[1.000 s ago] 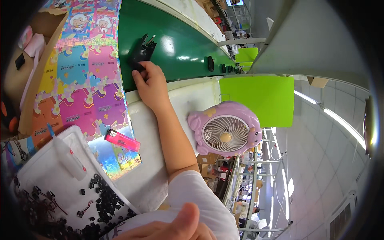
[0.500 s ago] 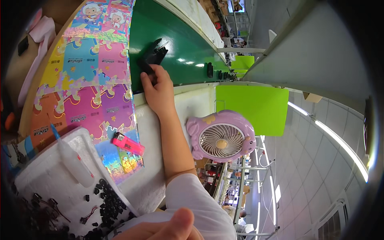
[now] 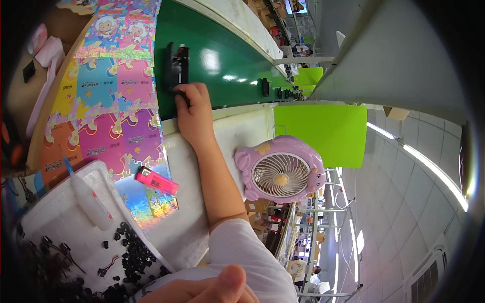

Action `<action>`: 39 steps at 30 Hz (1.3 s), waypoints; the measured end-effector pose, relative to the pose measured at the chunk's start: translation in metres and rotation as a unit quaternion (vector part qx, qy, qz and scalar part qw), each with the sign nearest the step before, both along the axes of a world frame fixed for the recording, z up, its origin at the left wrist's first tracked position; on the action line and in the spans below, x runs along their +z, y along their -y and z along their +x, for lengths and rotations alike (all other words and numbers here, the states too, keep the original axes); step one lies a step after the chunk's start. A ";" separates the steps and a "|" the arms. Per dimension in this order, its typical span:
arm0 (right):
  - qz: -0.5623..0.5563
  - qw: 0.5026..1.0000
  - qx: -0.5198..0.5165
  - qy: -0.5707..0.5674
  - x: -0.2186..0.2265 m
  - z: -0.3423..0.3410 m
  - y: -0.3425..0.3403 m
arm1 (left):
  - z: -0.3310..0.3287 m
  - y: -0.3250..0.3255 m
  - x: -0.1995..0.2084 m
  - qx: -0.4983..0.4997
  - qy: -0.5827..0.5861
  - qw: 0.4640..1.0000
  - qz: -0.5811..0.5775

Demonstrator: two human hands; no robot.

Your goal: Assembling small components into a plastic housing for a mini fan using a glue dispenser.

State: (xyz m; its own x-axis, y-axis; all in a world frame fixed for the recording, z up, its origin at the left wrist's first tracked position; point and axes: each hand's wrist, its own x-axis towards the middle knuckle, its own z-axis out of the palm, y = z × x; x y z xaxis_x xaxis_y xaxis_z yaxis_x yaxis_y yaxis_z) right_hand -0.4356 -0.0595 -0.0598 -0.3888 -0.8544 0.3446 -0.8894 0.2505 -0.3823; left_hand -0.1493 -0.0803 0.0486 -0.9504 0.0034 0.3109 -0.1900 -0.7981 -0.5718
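My right arm reaches up the view to the green conveyor belt (image 3: 222, 76). At the belt's near edge my right hand (image 3: 196, 115) is closed, thumb and fingers pinching the near end of a black plastic housing (image 3: 179, 68). The housing lies on the belt and has an angular, two-sided shape; its details are unclear. My left hand (image 3: 212, 288) shows at the lower edge in front of my shirt. Its thumb rests against curled fingers, mostly cut off, and anything inside them is hidden. A pink lighter (image 3: 157, 181) lies on colourful printed card sheets (image 3: 98, 83) to the left.
A white foam tray (image 3: 134, 217) at lower left holds small black parts, wired pieces and a white pen-like tool (image 3: 91, 202). A lilac animal-shaped fan (image 3: 280, 171) stands right of my forearm, before a lime-green panel (image 3: 323, 134). More black pieces (image 3: 265, 87) sit along the belt.
The black housing has shifted left and turned from a slant to nearly straight along the view. My right hand moved slightly left with it. My left hand stays about where it was.
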 end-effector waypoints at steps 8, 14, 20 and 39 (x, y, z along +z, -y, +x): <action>-0.046 0.999 -0.006 0.011 -0.006 -0.003 0.003 | -0.005 -0.023 0.024 0.069 -0.019 0.996 -0.054; -0.052 0.998 -0.022 -0.006 0.000 -0.003 0.004 | -0.001 -0.013 0.042 -0.001 -0.065 0.940 -0.336; -0.045 0.994 -0.081 -0.060 0.002 0.014 0.006 | 0.025 -0.039 0.042 0.220 -0.089 0.945 -0.224; -0.115 0.965 -0.174 -0.162 -0.022 -0.020 0.008 | 0.185 -0.062 -0.022 0.532 0.413 0.006 -0.739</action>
State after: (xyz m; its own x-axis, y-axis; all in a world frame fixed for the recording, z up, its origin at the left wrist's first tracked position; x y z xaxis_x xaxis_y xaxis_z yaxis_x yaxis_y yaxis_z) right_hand -0.4558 -0.0680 -0.0820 -0.4792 -0.5782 0.6603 -0.8484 0.4979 -0.1797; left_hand 0.0361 -0.0180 0.0266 -0.3320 -0.7232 0.6056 -0.0474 0.6540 0.7550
